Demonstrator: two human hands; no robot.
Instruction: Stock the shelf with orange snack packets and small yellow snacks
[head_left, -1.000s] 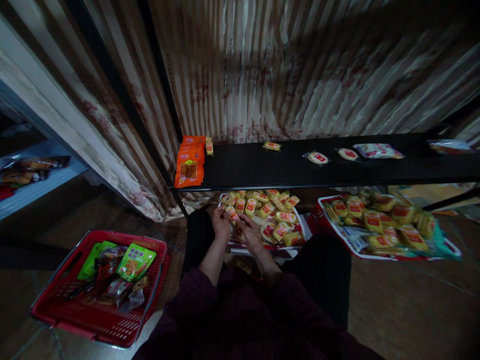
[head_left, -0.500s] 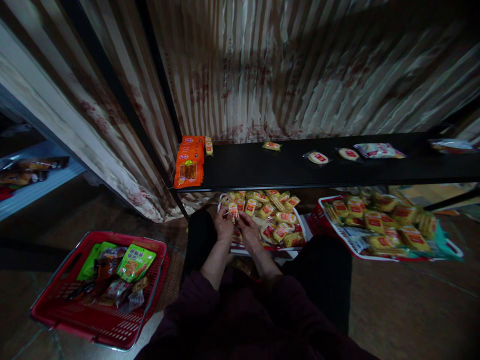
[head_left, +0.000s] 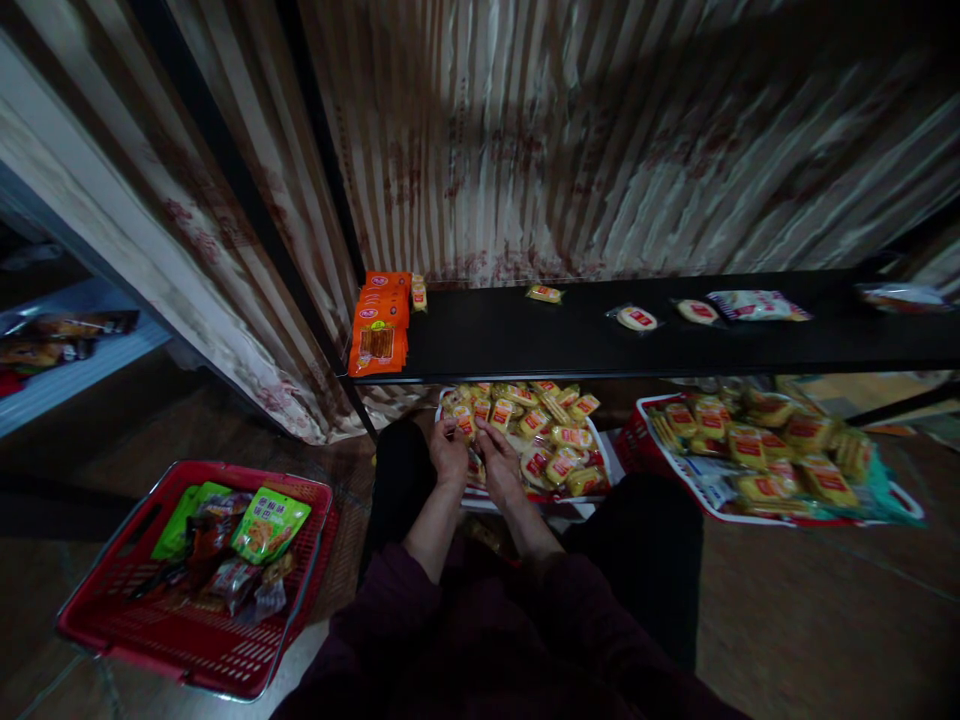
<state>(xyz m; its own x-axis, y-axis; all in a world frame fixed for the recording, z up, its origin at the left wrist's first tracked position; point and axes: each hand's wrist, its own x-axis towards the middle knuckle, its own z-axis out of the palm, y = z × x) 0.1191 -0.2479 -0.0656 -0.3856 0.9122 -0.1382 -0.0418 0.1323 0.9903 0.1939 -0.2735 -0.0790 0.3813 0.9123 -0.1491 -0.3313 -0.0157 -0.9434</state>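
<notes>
My left hand (head_left: 448,458) and my right hand (head_left: 498,462) are side by side over the near left corner of a white tray (head_left: 604,447) heaped with several small yellow snack packets (head_left: 559,440). Both hands are closed in a pinch on one small yellow and red packet (head_left: 465,423) held between them. The tray sits on the floor under a black shelf (head_left: 570,340). My dark sleeves and knees fill the bottom of the view.
Orange packets (head_left: 381,322) are stacked at the shelf's left end, with a few single snacks (head_left: 636,317) further right. A red and white tray of yellow packets (head_left: 765,450) lies to the right. A red basket (head_left: 187,580) of mixed snack bags stands at the left.
Both hands lifted the small packet slightly up and forward, then lowered it a little. They stay together at the tray's left corner. The view shifted a little.
</notes>
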